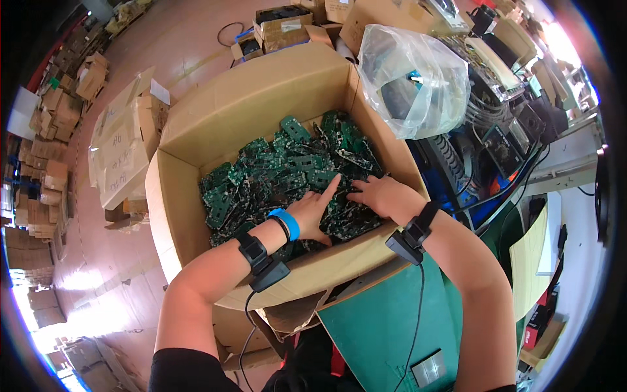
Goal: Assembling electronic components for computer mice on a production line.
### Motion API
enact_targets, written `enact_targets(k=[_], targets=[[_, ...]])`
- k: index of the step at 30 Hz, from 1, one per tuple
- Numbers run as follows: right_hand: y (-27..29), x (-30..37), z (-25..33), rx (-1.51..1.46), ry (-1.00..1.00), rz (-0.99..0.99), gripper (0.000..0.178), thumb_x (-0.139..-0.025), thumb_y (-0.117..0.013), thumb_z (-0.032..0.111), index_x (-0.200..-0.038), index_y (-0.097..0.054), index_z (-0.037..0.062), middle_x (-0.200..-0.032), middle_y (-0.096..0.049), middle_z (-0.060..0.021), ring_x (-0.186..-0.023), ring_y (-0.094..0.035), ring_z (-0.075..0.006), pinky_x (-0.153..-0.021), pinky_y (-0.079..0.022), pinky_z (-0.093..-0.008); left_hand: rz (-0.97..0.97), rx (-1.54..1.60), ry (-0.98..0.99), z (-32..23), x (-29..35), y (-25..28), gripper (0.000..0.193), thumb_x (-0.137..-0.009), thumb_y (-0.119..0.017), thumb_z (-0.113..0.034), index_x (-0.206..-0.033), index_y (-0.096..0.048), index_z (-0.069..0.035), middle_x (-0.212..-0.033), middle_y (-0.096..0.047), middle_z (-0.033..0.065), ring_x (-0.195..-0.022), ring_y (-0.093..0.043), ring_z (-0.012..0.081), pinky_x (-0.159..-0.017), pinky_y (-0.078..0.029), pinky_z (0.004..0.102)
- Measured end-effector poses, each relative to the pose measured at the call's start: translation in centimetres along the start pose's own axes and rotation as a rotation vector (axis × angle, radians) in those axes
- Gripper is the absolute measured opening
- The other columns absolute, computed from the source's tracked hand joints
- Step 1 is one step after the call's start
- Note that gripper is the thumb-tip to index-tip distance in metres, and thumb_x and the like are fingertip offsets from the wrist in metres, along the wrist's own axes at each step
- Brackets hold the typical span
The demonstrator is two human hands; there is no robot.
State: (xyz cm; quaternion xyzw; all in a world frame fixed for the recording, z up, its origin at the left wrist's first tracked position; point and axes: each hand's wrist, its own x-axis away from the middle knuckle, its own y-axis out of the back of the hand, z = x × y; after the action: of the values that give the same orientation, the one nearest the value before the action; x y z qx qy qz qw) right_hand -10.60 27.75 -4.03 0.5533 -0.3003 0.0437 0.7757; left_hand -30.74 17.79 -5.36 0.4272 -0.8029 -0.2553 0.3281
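Note:
A large open cardboard box (215,95) stands before me, with a heap of green circuit boards (264,173) inside it. My left hand (310,214) reaches over the near wall into the heap. Its index finger stretches forward and its thumb stands well apart, with nothing visibly gripped. Just right of it, my right hand (382,196) is down on the boards by the right wall. The fingers of that hand are spread and slightly bent, and their tips touch the boards. A blue band and a dark strapped device sit on my left wrist; another device is on my right.
A green tabletop (385,320) lies below the box at the right. Beside the box's far right corner are a clear plastic bag (415,81) and piled electronics with cables (496,130). Cartons (124,137) stand to the left. Cables hang from both wrist devices.

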Motion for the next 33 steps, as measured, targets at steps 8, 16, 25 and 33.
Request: enact_targets(k=[8,16,25,33], targets=[[0.9,-1.0,-0.5,0.058,0.050,0.006,0.069,-0.051,-0.081,0.014,-0.115,-0.053,0.0155,-0.115,-0.047,-0.0036,-0.105,-0.050,-0.0271,-0.081,-0.049,-0.0410,0.075,-0.035,0.005,-0.3,-0.2,-0.3,0.117,-0.055,-0.077,-0.023,-0.143,0.000,-0.020,-0.106,-0.050,0.0253,-0.095,-0.052,0.0422,-0.083,-0.045,0.0436],[1.0,-1.6,0.5,0.200,0.016,-0.002,0.031,-0.064,-0.069,0.008,-0.095,-0.066,0.0141,-0.110,-0.051,-0.0012,-0.097,-0.057,-0.0257,-0.075,-0.052,-0.0369,0.143,-0.119,0.007,0.1,-0.5,-0.3,0.112,-0.055,-0.077,-0.028,-0.142,-0.009,-0.021,-0.108,-0.047,0.0239,-0.092,-0.055,0.0400,-0.079,-0.048,0.0426],[-0.4,-2.6,0.3,0.130,-0.032,-0.030,0.032,-0.063,-0.071,0.009,-0.094,-0.066,0.0136,-0.116,-0.049,-0.0022,-0.100,-0.055,-0.0264,-0.078,-0.051,-0.0363,0.069,-0.145,0.009,0.9,-0.7,-0.7,0.101,-0.052,-0.077,-0.034,-0.138,-0.027,-0.021,-0.102,-0.049,0.0197,-0.088,-0.056,0.0384,-0.077,-0.048,0.0417],[-0.5,-2.5,0.7,0.090,-0.100,0.055,0.035,-0.061,-0.073,0.008,-0.095,-0.066,0.0127,-0.120,-0.046,-0.0012,-0.103,-0.053,-0.0276,-0.081,-0.050,-0.0370,0.125,-0.201,-0.035,0.3,-0.8,0.2,0.077,-0.056,-0.075,-0.039,-0.125,-0.045,-0.025,-0.099,-0.048,0.0179,-0.088,-0.055,0.0358,-0.074,-0.047,0.0417]])
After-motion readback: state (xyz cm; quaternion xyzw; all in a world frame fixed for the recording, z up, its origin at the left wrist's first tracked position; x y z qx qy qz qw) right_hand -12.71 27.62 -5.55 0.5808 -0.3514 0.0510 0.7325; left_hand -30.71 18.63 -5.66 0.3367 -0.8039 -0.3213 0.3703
